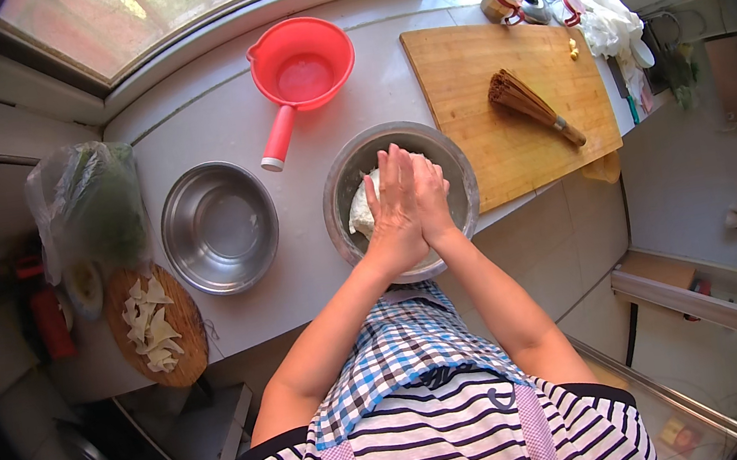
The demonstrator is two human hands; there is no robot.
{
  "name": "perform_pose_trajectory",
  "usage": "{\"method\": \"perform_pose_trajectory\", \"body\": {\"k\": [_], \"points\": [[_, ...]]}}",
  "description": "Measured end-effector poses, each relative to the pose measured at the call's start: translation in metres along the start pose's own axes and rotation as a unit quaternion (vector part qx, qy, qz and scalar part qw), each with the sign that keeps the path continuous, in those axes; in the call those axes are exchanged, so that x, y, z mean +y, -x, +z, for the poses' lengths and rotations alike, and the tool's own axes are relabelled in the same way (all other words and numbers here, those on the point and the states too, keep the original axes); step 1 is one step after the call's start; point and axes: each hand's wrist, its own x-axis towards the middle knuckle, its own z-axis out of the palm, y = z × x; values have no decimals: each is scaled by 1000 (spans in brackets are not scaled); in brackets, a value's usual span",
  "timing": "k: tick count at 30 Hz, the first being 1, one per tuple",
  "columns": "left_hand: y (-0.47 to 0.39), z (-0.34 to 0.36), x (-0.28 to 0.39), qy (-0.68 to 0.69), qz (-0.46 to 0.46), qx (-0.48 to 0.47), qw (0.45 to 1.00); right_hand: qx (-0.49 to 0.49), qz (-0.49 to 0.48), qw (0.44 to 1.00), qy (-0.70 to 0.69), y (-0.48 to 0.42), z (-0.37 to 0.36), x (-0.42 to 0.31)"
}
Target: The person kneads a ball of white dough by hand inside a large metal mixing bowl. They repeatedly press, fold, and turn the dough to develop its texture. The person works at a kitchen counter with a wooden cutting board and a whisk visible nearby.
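Note:
A steel bowl [473, 216] stands at the counter's front edge with a lump of white dough [360, 211] in it. My left hand [396, 209] is over the bowl, palm turned inward, its fingers nearly straight and pointing away from me. My right hand [432, 193] is pressed side by side against it, fingers bent over the dough's right part. Both hands hide much of the dough, and whether they grip any of it is hidden. Left of this bowl is a second steel bowl [220, 228] with a little liquid or shine at its bottom.
Behind lies a red plastic ladle [303, 64]. At right, a wooden cutting board [462, 92] bears a bamboo brush [530, 104] and small yellowish pieces [573, 49]; jars [502, 1] stand behind. At left are a bagged green vegetable [103, 202] and a round wooden board [191, 323] with pale flat pieces [150, 325].

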Motion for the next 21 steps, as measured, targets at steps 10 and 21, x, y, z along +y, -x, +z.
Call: {"method": "perform_pose_trajectory", "body": {"k": [10,21], "points": [[15,15,11,-9,-28,-41,999,34,165,925,-340,-10,-6,13],[5,-12,9,396,-132,-229,879,100,143,922,-345,-14,-7,2]]}}
